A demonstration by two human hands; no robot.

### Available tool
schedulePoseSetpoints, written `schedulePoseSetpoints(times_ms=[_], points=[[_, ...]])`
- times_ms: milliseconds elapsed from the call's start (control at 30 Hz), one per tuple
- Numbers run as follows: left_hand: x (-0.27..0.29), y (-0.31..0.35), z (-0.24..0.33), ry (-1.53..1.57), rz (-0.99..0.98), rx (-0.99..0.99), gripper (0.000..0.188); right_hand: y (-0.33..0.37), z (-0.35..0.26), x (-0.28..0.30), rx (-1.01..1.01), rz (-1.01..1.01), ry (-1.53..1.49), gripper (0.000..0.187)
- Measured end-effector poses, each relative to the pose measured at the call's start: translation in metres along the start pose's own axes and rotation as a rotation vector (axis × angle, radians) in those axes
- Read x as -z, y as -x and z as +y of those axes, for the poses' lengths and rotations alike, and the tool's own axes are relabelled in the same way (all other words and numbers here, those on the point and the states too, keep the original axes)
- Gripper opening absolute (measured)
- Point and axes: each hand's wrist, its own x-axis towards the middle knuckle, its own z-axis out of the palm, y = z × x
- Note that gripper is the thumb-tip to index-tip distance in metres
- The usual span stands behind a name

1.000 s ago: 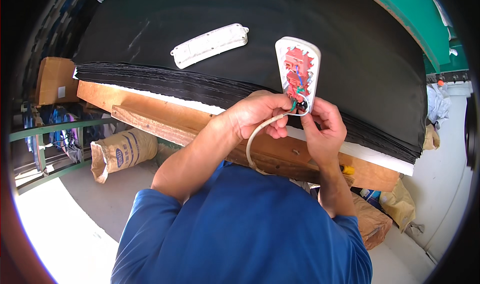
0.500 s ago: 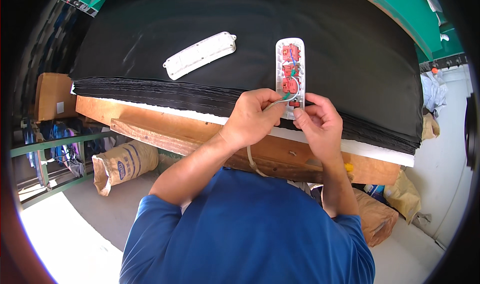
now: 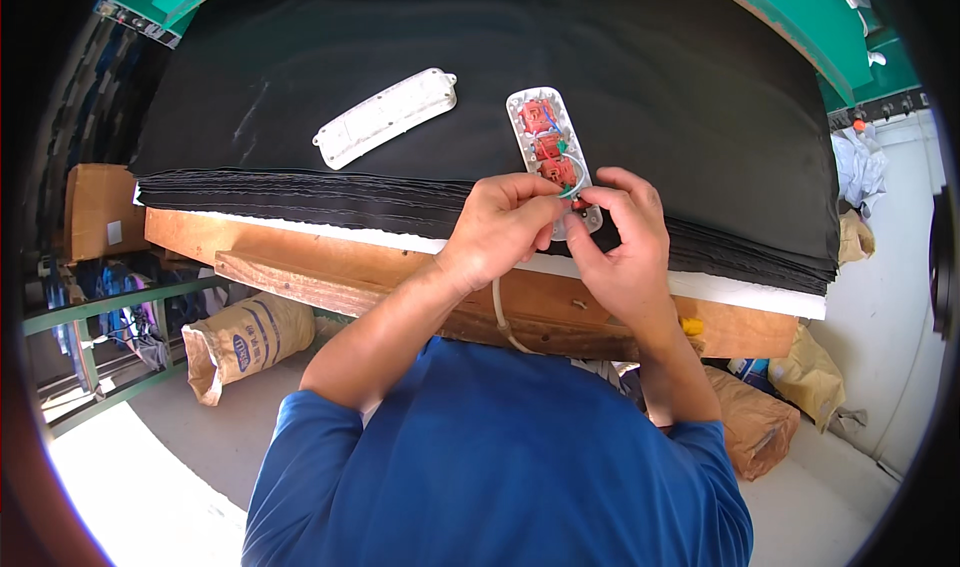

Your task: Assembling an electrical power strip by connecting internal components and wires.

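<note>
Broadly, a thick stack of smooth black sheets [image 3: 700, 117] covers the work surface, its many edges layered above a pale brown wooden board [image 3: 250, 242]. Green-painted metal framework [image 3: 790, 27] curves around the far right corner. Off to the left are a brown cardboard box [image 3: 98, 212] and, lower down, an open tan paper sack with blue printing [image 3: 250, 337]; a crumpled brown paper bag [image 3: 752, 422] lies on the floor at right.

Both bare forearms reach forward from blue short sleeves and meet near the stack's front edge. The left hand [image 3: 510, 222] has its thumb and forefinger pinched together on thin green and pale insulated wires [image 3: 574, 190]. The right hand [image 3: 628, 237] has its thumb and bent fingers parted about the lower end of the housing (whether it grips firmly, I cannot tell).

That long, round-ended white plastic socket housing [image 3: 522, 137] is tilted over the black stack, open side up, showing red socket blocks [image 3: 537, 117] in a row and a short blue wire. An off-white sheathed cable [image 3: 502, 307] hangs below the left hand. Well apart to the left lies a matching elongated white plastic cover [image 3: 387, 122].
</note>
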Motion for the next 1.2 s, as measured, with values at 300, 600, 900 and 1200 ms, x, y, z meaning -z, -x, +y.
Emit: schedulePoseSetpoints(times_ms=[300,600,900,1200], points=[[0.002,-0.002,-0.019,-0.197,0.022,-0.278,0.021,-0.007,0.004,-0.004,0.056,-0.023,-0.023,0.030],[0.000,0.000,-0.022,-0.427,0.072,-0.535,0.021,-0.007,0.001,-0.010,0.057,0.022,-0.020,0.029],[0.000,0.000,-0.031,-0.550,0.166,-0.698,0.014,-0.005,0.002,-0.013,0.006,0.016,-0.102,0.021],[0.002,-0.002,-0.038,-0.705,0.296,-0.912,0.017,-0.004,0.006,-0.014,-0.033,-0.005,-0.185,0.016]])
